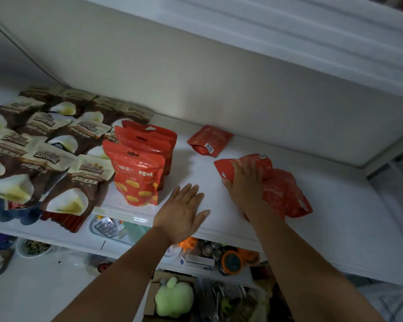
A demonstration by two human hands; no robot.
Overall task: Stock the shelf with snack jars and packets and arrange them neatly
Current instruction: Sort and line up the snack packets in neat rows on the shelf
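On the white shelf (196, 168) several brown-and-cream snack packets (44, 145) stand in rows at the left. Beside them stand red snack packets (137, 168) in a short row, front one facing me. One red packet (209, 140) lies flat near the back wall. My right hand (244, 182) rests on a red packet (249, 167) lying flat, its thumb hooked round the near edge; another red packet (286, 196) lies under my wrist to the right. My left hand (182, 210) lies flat on the bare shelf near its front edge, fingers straight.
An upper shelf board (289, 43) overhangs the back wall. Below the front edge, lower shelves hold jars, boxes, a tray and a green plush toy (173, 297). A cable (21, 47) runs down the wall at the left.
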